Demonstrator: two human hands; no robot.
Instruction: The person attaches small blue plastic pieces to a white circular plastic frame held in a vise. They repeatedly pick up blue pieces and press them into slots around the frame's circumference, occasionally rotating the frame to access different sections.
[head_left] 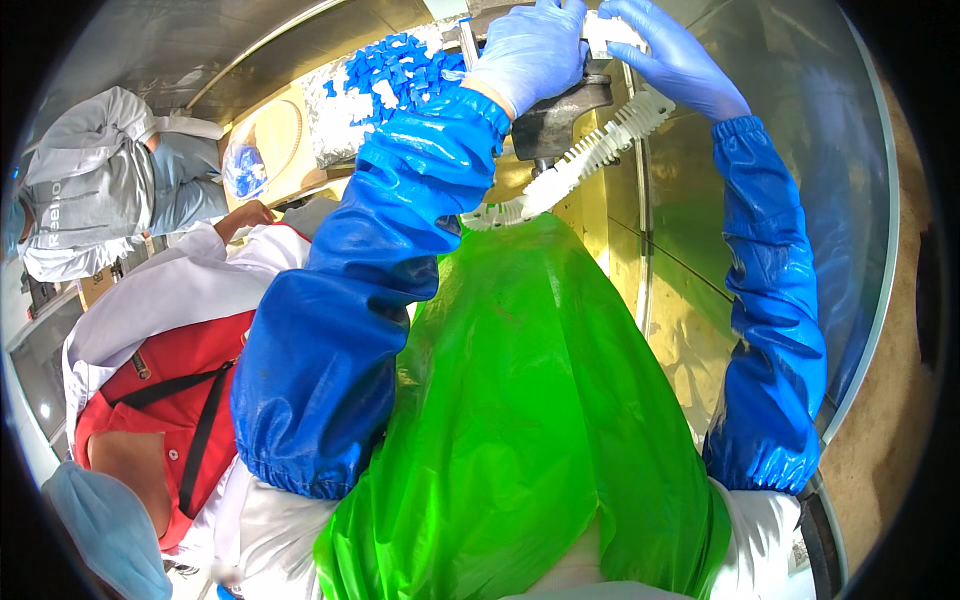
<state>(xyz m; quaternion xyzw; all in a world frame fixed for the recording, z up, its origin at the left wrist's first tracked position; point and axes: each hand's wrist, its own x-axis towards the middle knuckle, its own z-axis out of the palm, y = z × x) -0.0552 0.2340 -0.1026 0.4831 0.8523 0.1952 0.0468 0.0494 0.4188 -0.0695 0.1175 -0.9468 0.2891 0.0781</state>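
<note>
My left hand [532, 55], in a blue glove, curls over a dark metal fixture [562, 115] near the top edge. Its fingertips are partly cut off, and what they grip is hidden. To its right, my right hand [680, 62], also gloved, has thumb and fingers around a white plastic piece [610, 35] at the fixture. A long white ribbed plastic strip [600, 150] hangs below the right hand. It slants down to the left and its lower end lies against my green apron [540, 380]. Whether the strip joins the held piece cannot be made out.
Small blue and white pieces [400, 75] lie heaped on clear plastic left of the fixture. A bag of blue pieces [245, 168] sits further left. A person in red and white [190, 370] is close on my left, another in grey [100, 190] beyond. Metal panels [790, 130] rise at right.
</note>
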